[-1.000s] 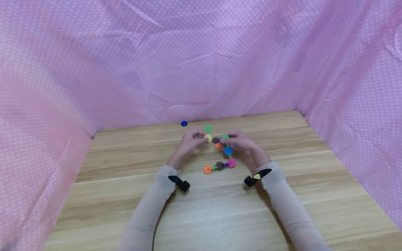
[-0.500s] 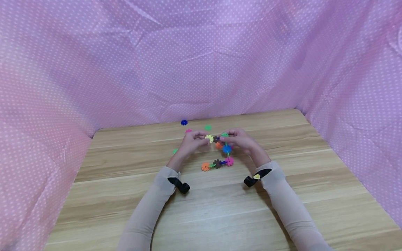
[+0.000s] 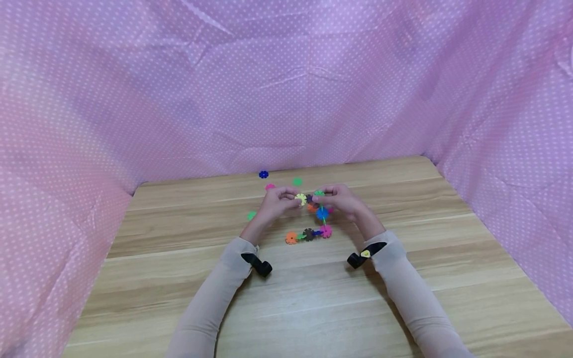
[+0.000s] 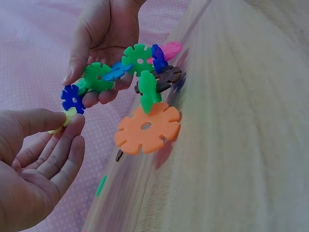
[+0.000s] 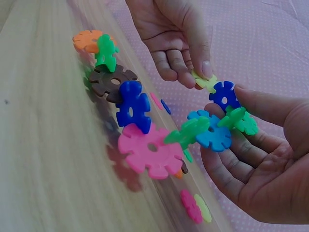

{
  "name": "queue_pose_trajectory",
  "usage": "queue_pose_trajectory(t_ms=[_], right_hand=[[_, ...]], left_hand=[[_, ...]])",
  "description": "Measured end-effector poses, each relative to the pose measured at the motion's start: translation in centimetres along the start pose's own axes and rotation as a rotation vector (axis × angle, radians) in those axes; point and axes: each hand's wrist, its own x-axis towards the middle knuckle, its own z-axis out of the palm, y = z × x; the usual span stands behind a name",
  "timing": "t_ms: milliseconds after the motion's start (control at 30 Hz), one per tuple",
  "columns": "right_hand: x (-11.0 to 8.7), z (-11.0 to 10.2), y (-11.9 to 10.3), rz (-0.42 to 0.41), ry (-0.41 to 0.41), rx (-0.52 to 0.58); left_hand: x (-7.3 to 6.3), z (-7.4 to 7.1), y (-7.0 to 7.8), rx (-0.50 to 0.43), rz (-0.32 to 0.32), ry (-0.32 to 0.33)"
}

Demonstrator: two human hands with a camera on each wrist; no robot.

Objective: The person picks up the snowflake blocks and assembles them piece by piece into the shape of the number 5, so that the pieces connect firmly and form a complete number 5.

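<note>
My left hand (image 3: 276, 203) pinches a pale-yellow, flower-shaped plastic disc (image 3: 300, 200) at one end of a multicoloured chain of slotted plastic flower discs (image 3: 322, 214); my right hand (image 3: 342, 199) grips the chain near that end. Most links look joined; whether the yellow one is slotted in, I can't tell. Seemingly left over: a dark-blue plastic flower disc (image 3: 263, 174) and a bright-pink plastic flower disc (image 3: 270, 187) beyond the chain. I see no container.

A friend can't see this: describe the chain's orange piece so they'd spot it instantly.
Above the wooden table, the right hand holds a colourful chain. At its free end, just past a green piece, is the orange piece: a notched disc, the chain's only orange one.
</note>
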Motion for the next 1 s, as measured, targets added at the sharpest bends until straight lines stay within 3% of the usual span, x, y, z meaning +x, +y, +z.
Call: queue_pose_trajectory(t_ms=[333, 767, 1000], right_hand=[[0.20, 0.11, 0.19, -0.008, -0.004, -0.012], [0.20, 0.19, 0.39, 0.015, -0.033, -0.062], [0.04, 0.50, 0.32, -0.012, -0.013, -0.021]], left_hand=[[-0.06, 0.21, -0.01, -0.034, -0.014, 0.005], [-0.19, 0.43, 0.21, -0.051, 0.017, 0.002], [-0.41, 0.50, 0.26, -0.010, 0.053, 0.009]])
